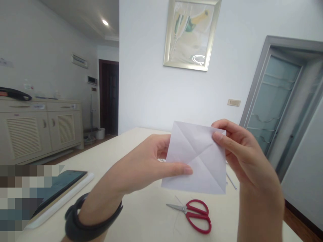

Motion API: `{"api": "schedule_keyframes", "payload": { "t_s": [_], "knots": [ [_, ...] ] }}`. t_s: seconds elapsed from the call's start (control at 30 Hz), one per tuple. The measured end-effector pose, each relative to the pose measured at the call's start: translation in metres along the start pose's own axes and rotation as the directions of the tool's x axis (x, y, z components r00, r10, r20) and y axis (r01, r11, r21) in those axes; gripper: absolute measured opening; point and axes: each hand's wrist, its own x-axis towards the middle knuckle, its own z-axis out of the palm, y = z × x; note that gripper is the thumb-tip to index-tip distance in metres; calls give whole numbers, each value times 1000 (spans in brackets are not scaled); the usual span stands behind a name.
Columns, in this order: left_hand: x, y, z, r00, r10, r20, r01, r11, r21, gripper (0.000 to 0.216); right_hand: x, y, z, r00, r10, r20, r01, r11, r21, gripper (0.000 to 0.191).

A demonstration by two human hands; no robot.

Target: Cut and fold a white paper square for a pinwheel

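1 square paper sheet, white, held up above the table between both hands; creases cross near its middle. Left hand: partly closed, thumb flat on the near face, fingers mostly hidden behind the sheet. Right hand: pinching the upper right corner between thumb and fingers. Red-handled scissors lie on the table below the sheet, blades pointing left. Dark wristband on left wrist.
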Motion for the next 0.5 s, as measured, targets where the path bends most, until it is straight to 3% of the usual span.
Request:
{"api": "schedule_keyframes", "payload": {
  "t_s": [0.27, 0.5],
  "knots": [
    [6, -2, -1, 997, -73, -36, 74, 997, 6, 36, 7, 4, -6, 995, 59, 85, -62, 998, 27, 6],
    [9, -5, -2, 992, -84, -90, 86, 996, 22, 30, 6, 2, -4, 992, 31, 119, -33, 999, 16, 5]
  ]
}}
